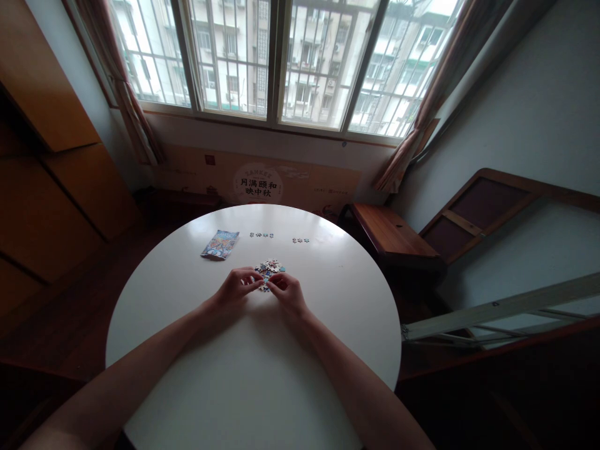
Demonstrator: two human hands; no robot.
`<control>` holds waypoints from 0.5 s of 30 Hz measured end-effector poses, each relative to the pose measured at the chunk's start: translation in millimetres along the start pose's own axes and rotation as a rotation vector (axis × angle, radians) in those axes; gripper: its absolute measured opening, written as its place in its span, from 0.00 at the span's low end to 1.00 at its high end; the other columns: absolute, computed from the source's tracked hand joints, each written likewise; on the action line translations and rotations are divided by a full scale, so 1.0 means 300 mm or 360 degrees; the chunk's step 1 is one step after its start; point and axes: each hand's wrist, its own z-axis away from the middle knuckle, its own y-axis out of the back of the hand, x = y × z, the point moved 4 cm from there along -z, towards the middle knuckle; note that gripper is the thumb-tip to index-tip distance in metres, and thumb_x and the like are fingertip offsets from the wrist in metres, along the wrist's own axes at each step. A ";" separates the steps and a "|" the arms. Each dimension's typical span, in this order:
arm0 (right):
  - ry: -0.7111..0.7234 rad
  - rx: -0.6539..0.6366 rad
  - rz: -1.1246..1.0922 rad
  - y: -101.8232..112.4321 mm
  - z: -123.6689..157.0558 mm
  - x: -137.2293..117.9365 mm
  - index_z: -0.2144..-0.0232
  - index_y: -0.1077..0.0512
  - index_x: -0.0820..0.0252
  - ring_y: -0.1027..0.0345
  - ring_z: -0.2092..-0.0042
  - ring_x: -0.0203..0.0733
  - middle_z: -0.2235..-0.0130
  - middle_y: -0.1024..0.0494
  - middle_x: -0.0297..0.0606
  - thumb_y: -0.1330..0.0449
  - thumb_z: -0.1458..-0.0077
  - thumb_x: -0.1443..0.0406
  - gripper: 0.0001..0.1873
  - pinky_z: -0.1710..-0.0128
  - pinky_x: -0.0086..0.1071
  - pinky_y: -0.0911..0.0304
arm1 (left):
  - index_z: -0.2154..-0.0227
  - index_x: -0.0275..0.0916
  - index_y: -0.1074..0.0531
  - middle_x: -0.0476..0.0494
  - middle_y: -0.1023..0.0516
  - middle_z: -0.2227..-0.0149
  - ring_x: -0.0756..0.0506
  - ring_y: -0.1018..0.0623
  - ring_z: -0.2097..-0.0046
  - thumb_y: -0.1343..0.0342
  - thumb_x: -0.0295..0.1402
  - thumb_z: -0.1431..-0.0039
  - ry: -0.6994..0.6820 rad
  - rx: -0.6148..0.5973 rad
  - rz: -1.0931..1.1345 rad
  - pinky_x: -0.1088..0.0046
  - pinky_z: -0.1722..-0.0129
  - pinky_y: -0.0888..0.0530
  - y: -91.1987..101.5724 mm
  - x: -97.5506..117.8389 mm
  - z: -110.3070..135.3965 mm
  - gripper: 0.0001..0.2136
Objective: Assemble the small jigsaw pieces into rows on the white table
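Both my forearms reach across a round white table (187, 350). My left hand (238, 286) and my right hand (287, 292) meet at the near edge of a small heap of loose jigsaw pieces (269, 269). The fingertips of both hands are pinched together on small puzzle pieces between them. Beyond the heap lie two short rows of joined pieces, one row (261, 235) to the left and another row (300, 240) to the right. A small printed picture card (220, 244) lies flat at the far left of these.
A wooden bench (391, 234) stands to the right of the table, with a framed panel (487, 209) leaning on the wall behind it. Wooden cabinets (51, 156) fill the left side. A barred window (281, 56) with curtains is ahead.
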 end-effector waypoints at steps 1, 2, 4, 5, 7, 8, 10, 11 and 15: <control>-0.0004 0.0003 0.0000 0.000 0.000 0.001 0.71 0.27 0.61 0.32 0.72 0.37 0.72 0.24 0.37 0.37 0.52 0.58 0.11 0.72 0.29 0.35 | 0.69 0.35 0.23 0.45 0.25 0.73 0.52 0.27 0.74 0.43 0.38 0.46 -0.0004 0.0020 0.0009 0.78 0.74 0.31 0.002 0.006 0.000 0.11; -0.0007 0.0008 -0.0002 0.000 0.001 0.001 0.71 0.27 0.61 0.31 0.72 0.37 0.72 0.24 0.37 0.37 0.52 0.58 0.11 0.72 0.29 0.35 | 0.68 0.35 0.23 0.45 0.25 0.73 0.52 0.27 0.74 0.43 0.39 0.46 -0.0008 0.0039 0.0015 0.79 0.74 0.31 0.003 0.012 0.000 0.11; -0.0012 0.0013 -0.0008 0.000 0.001 0.001 0.71 0.27 0.61 0.31 0.72 0.37 0.72 0.24 0.37 0.37 0.52 0.58 0.11 0.72 0.29 0.35 | 0.66 0.36 0.22 0.44 0.25 0.72 0.52 0.28 0.74 0.43 0.39 0.45 -0.0012 0.0069 0.0024 0.79 0.75 0.31 0.007 0.022 0.000 0.12; -0.0014 0.0015 -0.0010 0.000 0.001 0.001 0.71 0.27 0.61 0.31 0.72 0.37 0.72 0.24 0.37 0.37 0.52 0.58 0.11 0.72 0.29 0.35 | 0.67 0.36 0.22 0.44 0.25 0.72 0.52 0.28 0.74 0.43 0.39 0.45 -0.0016 0.0077 0.0028 0.79 0.76 0.31 0.008 0.027 0.000 0.12; -0.0014 0.0021 -0.0012 0.000 0.000 0.000 0.71 0.27 0.61 0.31 0.72 0.37 0.72 0.25 0.37 0.37 0.52 0.58 0.11 0.72 0.29 0.35 | 0.68 0.36 0.22 0.44 0.25 0.73 0.52 0.28 0.74 0.42 0.39 0.46 -0.0024 0.0089 0.0031 0.79 0.76 0.32 0.009 0.031 0.000 0.11; -0.0012 0.0025 -0.0013 0.000 0.000 0.000 0.71 0.27 0.61 0.31 0.72 0.37 0.72 0.25 0.37 0.37 0.52 0.58 0.11 0.72 0.29 0.35 | 0.69 0.35 0.22 0.44 0.25 0.74 0.52 0.28 0.74 0.42 0.39 0.46 -0.0024 0.0103 0.0032 0.79 0.76 0.32 0.010 0.031 0.001 0.11; -0.0005 0.0031 -0.0020 0.000 -0.001 -0.001 0.71 0.27 0.61 0.31 0.72 0.37 0.72 0.25 0.37 0.37 0.52 0.59 0.11 0.72 0.29 0.35 | 0.69 0.35 0.22 0.44 0.25 0.74 0.52 0.28 0.75 0.42 0.39 0.46 -0.0016 0.0123 0.0034 0.79 0.76 0.32 0.011 0.029 0.000 0.11; -0.0002 0.0031 -0.0026 0.000 -0.001 -0.002 0.71 0.27 0.61 0.31 0.72 0.37 0.72 0.25 0.37 0.37 0.52 0.59 0.10 0.72 0.28 0.35 | 0.69 0.35 0.22 0.44 0.25 0.74 0.52 0.28 0.75 0.42 0.39 0.47 -0.0012 0.0125 0.0038 0.79 0.76 0.32 0.010 0.027 0.000 0.11; -0.0002 0.0030 -0.0029 0.000 0.000 -0.003 0.72 0.27 0.61 0.31 0.72 0.37 0.72 0.24 0.37 0.37 0.52 0.59 0.11 0.71 0.29 0.35 | 0.69 0.35 0.22 0.44 0.25 0.75 0.52 0.28 0.75 0.42 0.40 0.46 0.0003 0.0088 0.0068 0.79 0.76 0.32 0.007 0.019 -0.002 0.13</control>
